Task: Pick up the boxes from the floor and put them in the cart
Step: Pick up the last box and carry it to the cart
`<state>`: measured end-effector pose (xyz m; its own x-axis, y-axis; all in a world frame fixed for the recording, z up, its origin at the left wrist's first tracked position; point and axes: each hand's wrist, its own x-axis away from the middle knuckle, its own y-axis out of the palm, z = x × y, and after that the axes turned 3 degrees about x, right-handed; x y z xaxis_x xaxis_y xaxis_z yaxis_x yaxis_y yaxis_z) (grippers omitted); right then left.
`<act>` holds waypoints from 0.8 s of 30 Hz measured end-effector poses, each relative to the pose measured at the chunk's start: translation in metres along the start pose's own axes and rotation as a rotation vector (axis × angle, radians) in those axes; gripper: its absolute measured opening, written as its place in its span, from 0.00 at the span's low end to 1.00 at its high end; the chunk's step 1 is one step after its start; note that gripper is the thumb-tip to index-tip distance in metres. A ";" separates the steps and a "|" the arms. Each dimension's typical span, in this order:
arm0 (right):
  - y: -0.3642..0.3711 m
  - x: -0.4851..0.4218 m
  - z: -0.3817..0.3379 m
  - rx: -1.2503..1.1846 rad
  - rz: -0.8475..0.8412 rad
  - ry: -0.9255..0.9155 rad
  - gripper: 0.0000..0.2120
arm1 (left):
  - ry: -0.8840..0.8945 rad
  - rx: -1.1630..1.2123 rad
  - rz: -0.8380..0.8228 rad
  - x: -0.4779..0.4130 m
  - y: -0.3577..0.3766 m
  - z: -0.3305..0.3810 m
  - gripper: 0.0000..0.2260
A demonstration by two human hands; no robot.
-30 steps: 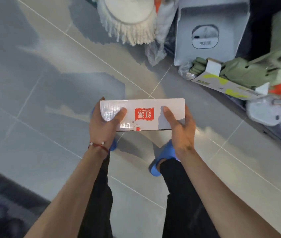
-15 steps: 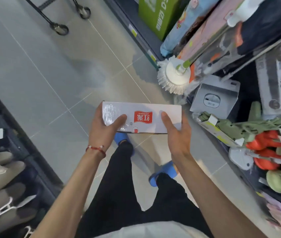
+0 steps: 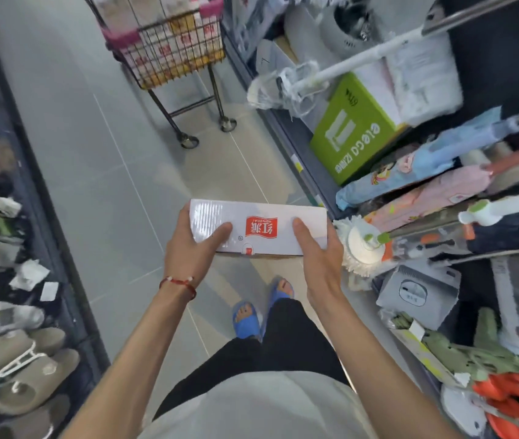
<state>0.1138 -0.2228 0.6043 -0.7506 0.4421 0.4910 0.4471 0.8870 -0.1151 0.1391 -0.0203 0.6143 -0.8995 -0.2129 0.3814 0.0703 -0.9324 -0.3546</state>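
In a shop aisle, above the grey tiled floor (image 3: 93, 185), a white rectangular cardboard box with a red logo (image 3: 258, 228) is held level in the air in front of the person, clear of the floor. The box's left end is gripped by the left hand (image 3: 188, 251), thumb laid on the top face and fingers curled round the edge; the right end is gripped the same way by the right hand (image 3: 318, 251). A red string bracelet (image 3: 178, 285) is worn on the left wrist. Blue slippers (image 3: 245, 318) are seen on the feet below the box. A black wire shopping cart with pink trim (image 3: 118, 38), loaded with packaged goods, is parked further up the aisle, well apart from the box. A round white mop head (image 3: 362, 245) lies just beside the right hand, at the shelf edge. A green cardboard box (image 3: 353, 134) is stored on the right shelf. Beige slippers (image 3: 20, 369) are racked on the left.
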 end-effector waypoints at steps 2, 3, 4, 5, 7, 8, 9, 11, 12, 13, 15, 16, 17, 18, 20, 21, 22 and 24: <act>0.027 -0.023 -0.020 -0.008 -0.025 -0.013 0.22 | -0.008 0.018 0.027 -0.028 -0.010 0.013 0.26; 0.040 -0.034 -0.031 -0.001 -0.038 -0.019 0.21 | -0.014 0.025 0.042 -0.042 -0.015 0.019 0.26; 0.055 -0.046 -0.042 0.008 -0.049 -0.030 0.21 | -0.019 0.031 0.058 -0.057 -0.021 0.026 0.26; 0.069 -0.058 -0.054 0.019 -0.058 -0.045 0.21 | -0.022 0.037 0.072 -0.074 -0.026 0.032 0.26; 0.099 -0.083 -0.076 0.056 -0.091 -0.071 0.21 | -0.024 0.046 0.103 -0.109 -0.036 0.047 0.26; 0.115 -0.095 -0.087 0.068 -0.114 -0.079 0.21 | -0.027 0.051 0.119 -0.127 -0.042 0.055 0.26; 0.130 -0.107 -0.097 0.069 -0.130 -0.079 0.21 | -0.030 0.057 0.126 -0.146 -0.047 0.063 0.25; 0.160 -0.129 -0.117 0.077 -0.146 -0.077 0.21 | -0.037 0.064 0.132 -0.182 -0.059 0.079 0.24; 0.175 -0.140 -0.127 0.081 -0.153 -0.081 0.21 | -0.033 0.063 0.141 -0.199 -0.065 0.088 0.25; 0.190 -0.152 -0.136 0.079 -0.162 -0.089 0.21 | -0.019 0.058 0.148 -0.218 -0.071 0.096 0.27; 0.221 -0.174 -0.155 0.074 -0.176 -0.094 0.21 | -0.003 0.035 0.155 -0.255 -0.083 0.112 0.32; 0.236 -0.184 -0.166 0.071 -0.182 -0.097 0.20 | 0.000 0.032 0.160 -0.272 -0.091 0.120 0.33; 0.253 -0.193 -0.176 0.062 -0.186 -0.100 0.20 | 0.008 0.036 0.163 -0.290 -0.099 0.128 0.33; 0.270 -0.201 -0.185 0.056 -0.185 -0.101 0.21 | 0.019 0.038 0.165 -0.307 -0.108 0.134 0.32; 0.304 -0.218 -0.204 0.044 -0.168 -0.103 0.21 | 0.037 0.036 0.166 -0.345 -0.127 0.147 0.29; 0.321 -0.226 -0.211 0.030 -0.156 -0.110 0.22 | 0.048 0.036 0.158 -0.365 -0.137 0.152 0.28; 0.338 -0.233 -0.219 0.011 -0.134 -0.119 0.22 | 0.059 0.034 0.136 -0.385 -0.146 0.159 0.29; 0.370 -0.245 -0.233 -0.022 -0.066 -0.133 0.22 | 0.083 0.023 0.075 -0.425 -0.164 0.176 0.32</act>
<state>0.5768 -0.0344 0.6426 -0.8359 0.3977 0.3783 0.4040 0.9123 -0.0663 0.5854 0.1716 0.6607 -0.9240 -0.2584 0.2819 0.1479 -0.9213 -0.3597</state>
